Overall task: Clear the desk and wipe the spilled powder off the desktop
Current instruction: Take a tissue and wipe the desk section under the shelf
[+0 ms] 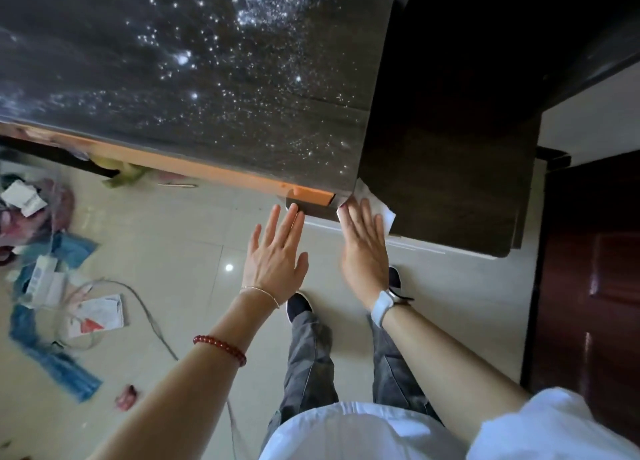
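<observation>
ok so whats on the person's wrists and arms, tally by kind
thin chain bracelet, left wrist: 1
red bead bracelet, left forearm: 1
white-strapped watch, right wrist: 1
total: 3

Single head-worn wide-angle view, steeply down over the desk (207,78) corner, close above both hands and floor (194,251)

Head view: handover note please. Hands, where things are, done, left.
Left hand: open, fingers straight, holding nothing, fingertips at the desk's corner edge.
Right hand: open, flat on a white tissue pressed at the corner of the desktop.
Done: nothing stands on the visible desktop.
Left: white powder is scattered over most of the desktop. Papers and cables lie on the floor.
</observation>
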Demonstrator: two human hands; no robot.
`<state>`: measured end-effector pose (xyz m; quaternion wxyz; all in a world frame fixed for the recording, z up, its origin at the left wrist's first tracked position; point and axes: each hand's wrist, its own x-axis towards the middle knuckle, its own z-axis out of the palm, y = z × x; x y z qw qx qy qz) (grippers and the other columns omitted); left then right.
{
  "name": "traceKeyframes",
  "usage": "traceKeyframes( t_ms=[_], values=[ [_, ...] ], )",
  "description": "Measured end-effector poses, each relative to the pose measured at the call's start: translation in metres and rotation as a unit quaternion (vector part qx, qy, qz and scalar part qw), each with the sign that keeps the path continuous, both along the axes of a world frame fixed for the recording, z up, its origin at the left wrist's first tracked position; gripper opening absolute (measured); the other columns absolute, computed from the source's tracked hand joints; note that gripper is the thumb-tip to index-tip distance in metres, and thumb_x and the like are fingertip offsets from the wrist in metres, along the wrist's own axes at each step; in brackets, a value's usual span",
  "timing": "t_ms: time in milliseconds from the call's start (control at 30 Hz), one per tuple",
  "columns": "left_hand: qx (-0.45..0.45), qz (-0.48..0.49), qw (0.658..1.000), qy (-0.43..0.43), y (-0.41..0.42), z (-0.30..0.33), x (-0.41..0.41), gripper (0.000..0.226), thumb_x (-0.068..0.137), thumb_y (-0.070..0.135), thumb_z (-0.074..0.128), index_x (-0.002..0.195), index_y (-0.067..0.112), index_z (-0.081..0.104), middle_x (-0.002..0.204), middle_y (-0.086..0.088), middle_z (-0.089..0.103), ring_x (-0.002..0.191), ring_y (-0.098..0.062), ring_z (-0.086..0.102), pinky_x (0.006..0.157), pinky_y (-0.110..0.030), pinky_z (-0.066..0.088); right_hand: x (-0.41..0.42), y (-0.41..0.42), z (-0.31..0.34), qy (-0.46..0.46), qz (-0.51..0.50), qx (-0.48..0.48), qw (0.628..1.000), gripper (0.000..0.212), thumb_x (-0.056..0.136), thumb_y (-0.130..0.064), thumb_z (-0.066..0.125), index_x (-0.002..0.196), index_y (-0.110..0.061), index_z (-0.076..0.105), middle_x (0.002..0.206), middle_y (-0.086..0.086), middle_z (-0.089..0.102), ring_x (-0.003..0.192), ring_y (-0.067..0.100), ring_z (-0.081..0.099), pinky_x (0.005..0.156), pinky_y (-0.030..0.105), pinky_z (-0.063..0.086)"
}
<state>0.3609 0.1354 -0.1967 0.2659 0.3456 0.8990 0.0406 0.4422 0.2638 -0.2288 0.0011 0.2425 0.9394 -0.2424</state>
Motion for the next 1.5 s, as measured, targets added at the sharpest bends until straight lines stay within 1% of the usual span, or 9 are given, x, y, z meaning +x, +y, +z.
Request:
traceKeyframes(
  t_ms=[200, 300, 400, 700, 867, 1033, 1167, 1267, 1500],
  values=[
    [0.000, -0.008, 1.000, -0.007, -0.018, -0.006, -0.011, 0.066, 0.094, 0.035, 0.036, 0.146, 0.019, -0.002, 0.155, 0.001, -0.010, 0.142, -0.020, -0.015, 0.115, -0.043, 0.001, -0.005, -0.031, 0.004, 0.027, -0.085, -0.001, 0.996, 0.062, 0.078, 0.023, 0.039, 0.136, 0.001, 0.037, 0.145, 0.018, 0.035, 0.138, 0.028, 0.022, 0.114, 0.040, 0.013],
    [0.007, 0.005, 1.000, -0.012, -0.025, -0.010, -0.015, 0.067, 0.094, 0.035, 0.037, 0.146, 0.020, -0.001, 0.155, 0.000, -0.008, 0.142, -0.021, -0.013, 0.115, -0.043, 0.001, -0.008, -0.036, 0.008, 0.028, -0.087, 0.011, 0.996, 0.048, 0.083, 0.013, 0.036, 0.129, 0.004, 0.045, 0.137, 0.021, 0.046, 0.130, 0.034, 0.038, 0.108, 0.047, 0.029],
    [0.007, 0.010, 1.000, -0.016, -0.032, -0.010, -0.019, 0.067, 0.094, 0.036, 0.038, 0.147, 0.021, 0.000, 0.156, 0.000, -0.008, 0.142, -0.021, -0.012, 0.115, -0.044, 0.002, -0.011, -0.034, 0.012, 0.020, -0.086, 0.024, 0.996, 0.050, 0.084, -0.005, 0.023, 0.123, 0.004, 0.052, 0.130, 0.020, 0.053, 0.123, 0.034, 0.048, 0.104, 0.046, 0.032],
    [0.009, 0.020, 0.999, -0.045, -0.050, -0.007, -0.025, 0.070, 0.092, 0.034, 0.042, 0.147, 0.021, 0.000, 0.156, -0.001, -0.005, 0.143, -0.023, -0.008, 0.115, -0.044, 0.005, -0.015, -0.045, 0.015, 0.033, -0.093, -0.012, 0.995, 0.052, 0.083, -0.009, 0.020, 0.122, 0.000, 0.054, 0.132, 0.016, 0.052, 0.127, 0.030, 0.044, 0.107, 0.040, 0.034],
    [0.026, 0.032, 0.999, -0.035, -0.062, -0.002, -0.030, 0.070, 0.090, 0.031, 0.046, 0.147, 0.020, 0.006, 0.156, -0.002, 0.000, 0.143, -0.024, -0.004, 0.114, -0.044, 0.008, -0.052, -0.057, 0.019, 0.050, 0.046, -0.034, 0.997, 0.053, 0.076, -0.005, 0.023, 0.118, -0.003, 0.055, 0.127, 0.010, 0.055, 0.125, 0.021, 0.036, 0.111, 0.028, 0.022],
    [0.021, -0.018, 0.999, -0.028, -0.058, 0.003, -0.027, 0.070, 0.091, 0.035, 0.042, 0.146, 0.021, 0.001, 0.154, 0.001, -0.008, 0.140, -0.020, -0.015, 0.114, -0.046, 0.004, -0.014, -0.042, 0.003, 0.020, 0.075, -0.026, 0.997, 0.061, 0.081, 0.007, 0.021, 0.137, -0.008, 0.040, 0.147, 0.007, 0.035, 0.139, 0.017, 0.021, 0.116, 0.027, 0.009],
    [0.002, -0.078, 0.996, -0.035, -0.026, 0.005, -0.011, 0.070, 0.094, 0.038, 0.035, 0.145, 0.023, -0.010, 0.152, 0.001, -0.020, 0.133, -0.018, -0.027, 0.116, -0.047, -0.002, 0.044, 0.011, 0.007, -0.008, -0.016, 0.004, 1.000, 0.070, 0.078, 0.022, 0.040, 0.140, -0.010, 0.035, 0.149, 0.007, 0.027, 0.140, 0.013, 0.011, 0.117, 0.031, 0.007],
    [-0.022, -0.094, 0.995, -0.031, 0.006, 0.004, 0.003, 0.068, 0.095, 0.041, 0.031, 0.145, 0.023, -0.012, 0.154, -0.002, -0.019, 0.139, -0.022, -0.022, 0.113, -0.048, -0.006, 0.079, 0.052, 0.019, -0.033, -0.091, 0.009, 0.995, 0.065, 0.080, 0.021, 0.039, 0.139, -0.006, 0.033, 0.149, 0.015, 0.027, 0.139, 0.020, 0.012, 0.116, 0.041, 0.015],
    [-0.069, -0.070, 0.995, -0.020, 0.039, -0.004, 0.030, 0.076, 0.090, 0.056, 0.028, 0.143, 0.027, -0.018, 0.141, 0.003, -0.035, 0.129, -0.024, -0.034, 0.109, -0.054, -0.010, 0.105, 0.096, 0.019, -0.062, -0.315, 0.011, 0.947, 0.060, 0.085, 0.015, 0.036, 0.142, -0.002, 0.023, 0.151, 0.020, 0.018, 0.141, 0.032, 0.010, 0.116, 0.044, 0.013]
  ],
)
